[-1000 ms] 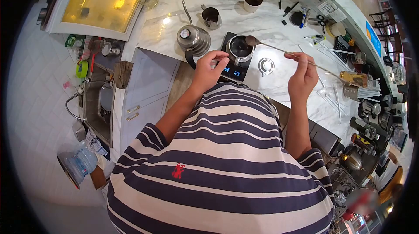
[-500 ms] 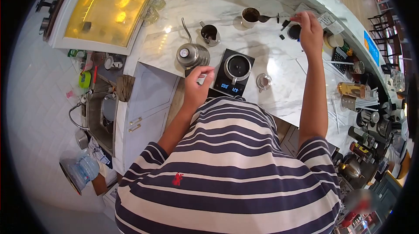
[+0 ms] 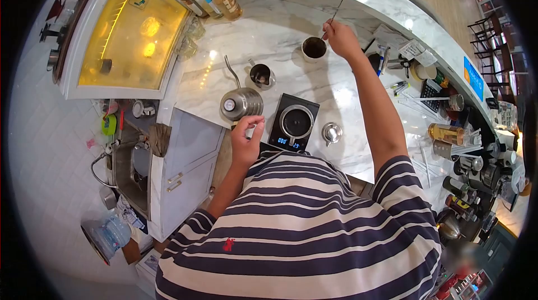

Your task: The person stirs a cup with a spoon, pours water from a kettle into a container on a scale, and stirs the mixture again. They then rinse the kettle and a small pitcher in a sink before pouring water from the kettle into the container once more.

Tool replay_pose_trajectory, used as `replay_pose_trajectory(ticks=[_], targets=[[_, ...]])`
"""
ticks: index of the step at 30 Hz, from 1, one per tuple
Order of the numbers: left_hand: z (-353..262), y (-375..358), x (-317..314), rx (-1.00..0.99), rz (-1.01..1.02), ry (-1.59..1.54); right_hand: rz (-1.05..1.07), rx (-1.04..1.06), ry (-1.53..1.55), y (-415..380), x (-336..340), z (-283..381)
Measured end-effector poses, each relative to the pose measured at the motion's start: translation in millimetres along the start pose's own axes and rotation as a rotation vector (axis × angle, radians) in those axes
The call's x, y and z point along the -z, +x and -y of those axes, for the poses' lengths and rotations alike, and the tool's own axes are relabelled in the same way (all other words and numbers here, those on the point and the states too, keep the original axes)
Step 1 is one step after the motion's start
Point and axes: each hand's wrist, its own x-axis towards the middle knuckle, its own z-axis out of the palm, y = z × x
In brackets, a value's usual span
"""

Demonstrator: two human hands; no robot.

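Note:
My right hand [image 3: 340,38] is closed around the thin handle of a long spoon [image 3: 336,10], whose top end points up and away. The spoon's lower end reaches the rim of a white cup [image 3: 314,49] with dark brown contents. Near the front edge, my left hand [image 3: 247,138] holds nothing, its fingers loosely bent and apart from the thumb. It is beside the steel gooseneck kettle [image 3: 242,103] and a black digital scale [image 3: 305,105]. A round metal vessel [image 3: 297,122] with a dark inside sits on the scale. To its right lies a small round metal piece [image 3: 332,133].
A small metal pitcher [image 3: 261,75] stands behind the kettle. Bottles [image 3: 227,4] are at the back left, beside a yellow-lit cabinet [image 3: 134,31]. Pens, straws [image 3: 424,166] and a jar [image 3: 446,133] line the right side. A sink [image 3: 131,174] lies at left.
My right hand has moved left to the cup, and the spoon now stands steeply instead of lying out sideways. My left hand stays near the kettle. The whole view has shifted.

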Motion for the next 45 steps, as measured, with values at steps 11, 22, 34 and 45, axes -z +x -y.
replay_pose_trajectory(ticks=[11,22,34,45], targets=[[-4,13,-8,-0.025,-0.011,0.025,-0.092,0.068,-0.108,18,3,-17],[-4,14,-10,-0.050,0.019,0.051,-0.129,-0.017,-0.019,20,8,-17],[-1,9,-3,-0.048,0.020,0.071,-0.056,-0.080,-0.136,23,0,-20],[-1,12,-4,-0.019,0.011,0.069,-0.179,-0.091,-0.029,0,8,-25]])
